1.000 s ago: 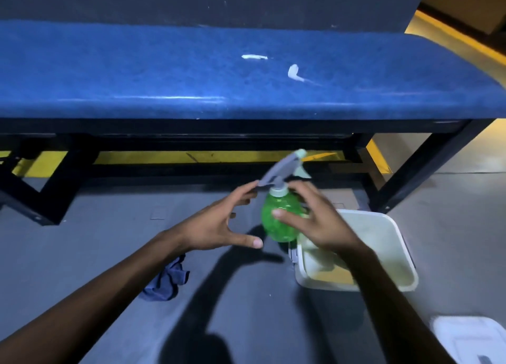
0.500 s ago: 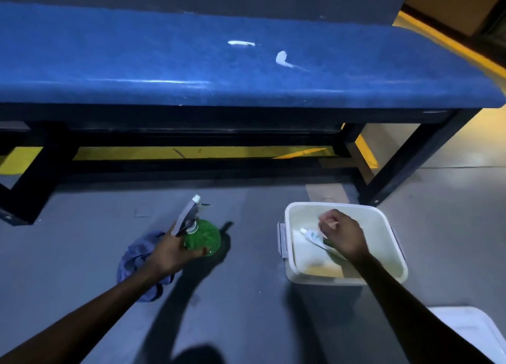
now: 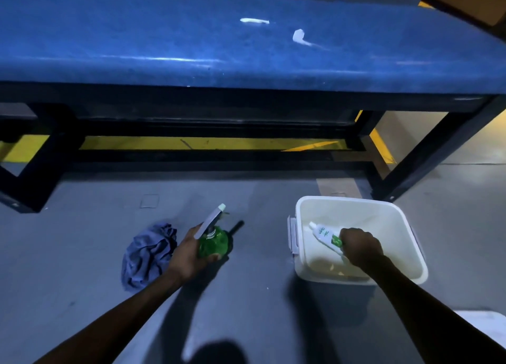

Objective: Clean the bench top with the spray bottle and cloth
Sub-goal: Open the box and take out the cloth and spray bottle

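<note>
The blue padded bench top (image 3: 137, 43) runs across the upper view, with two white smears (image 3: 298, 36) right of its middle. My left hand (image 3: 189, 254) grips the green spray bottle (image 3: 213, 243) with its grey trigger head, low over the grey floor. A crumpled blue-grey cloth (image 3: 147, 254) lies on the floor just left of that hand. My right hand (image 3: 361, 247) is inside the white plastic bin (image 3: 408, 243), closed on a white and green tube (image 3: 324, 235).
The bench's black metal frame and legs (image 3: 416, 161) stand behind the bin and at the far left. A yellow floor line (image 3: 191, 143) runs under the bench. A white lid or container corner (image 3: 487, 333) shows at the bottom right.
The bottle passed from my right hand to my left and went down to the floor beside the cloth. My right hand dropped into the bin and took hold of the tube.
</note>
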Demonstrator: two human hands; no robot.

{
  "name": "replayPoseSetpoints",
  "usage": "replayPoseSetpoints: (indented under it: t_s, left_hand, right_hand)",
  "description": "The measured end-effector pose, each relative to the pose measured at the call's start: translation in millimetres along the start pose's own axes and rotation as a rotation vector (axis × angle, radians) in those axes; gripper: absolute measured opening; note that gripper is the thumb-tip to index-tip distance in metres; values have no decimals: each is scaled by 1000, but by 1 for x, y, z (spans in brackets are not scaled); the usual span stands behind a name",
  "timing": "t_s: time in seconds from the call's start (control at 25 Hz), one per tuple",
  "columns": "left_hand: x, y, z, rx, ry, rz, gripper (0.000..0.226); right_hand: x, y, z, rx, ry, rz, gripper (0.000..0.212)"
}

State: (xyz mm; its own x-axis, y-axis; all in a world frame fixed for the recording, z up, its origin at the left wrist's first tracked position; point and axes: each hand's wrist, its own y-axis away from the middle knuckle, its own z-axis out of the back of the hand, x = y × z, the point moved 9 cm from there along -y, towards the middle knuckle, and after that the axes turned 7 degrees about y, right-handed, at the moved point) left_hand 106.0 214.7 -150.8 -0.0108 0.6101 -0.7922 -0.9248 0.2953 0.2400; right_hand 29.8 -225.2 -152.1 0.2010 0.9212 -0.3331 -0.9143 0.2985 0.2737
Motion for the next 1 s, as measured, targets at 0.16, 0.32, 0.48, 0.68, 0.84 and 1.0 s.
replayPoseSetpoints:
  t_s: [0.16, 0.32, 0.48, 0.68, 0.84, 1.0]
  left_hand:
    - [6, -5, 5, 28, -14, 3, 111]
    - [6, 10, 28, 65, -103, 11, 135]
    - [18, 11, 90, 77, -327, -13, 127]
    - [29, 16, 141, 37, -357, 98, 93]
    - [58, 24, 120, 33, -376, 241, 119]
    - [78, 34, 101, -16, -253, 334, 134]
  right_hand:
    - [-46, 22, 63, -16, -86, -102, 20]
    - [-99, 74, 148, -89, -715, -273, 11]
    - [10, 110, 220, 133, -1630, 65, 17]
    - [168, 101, 177, 242, -1337, 98, 14]
    - [214, 67, 117, 130, -630, 78, 35]
    - [224, 52, 66, 135, -523, 42, 33]
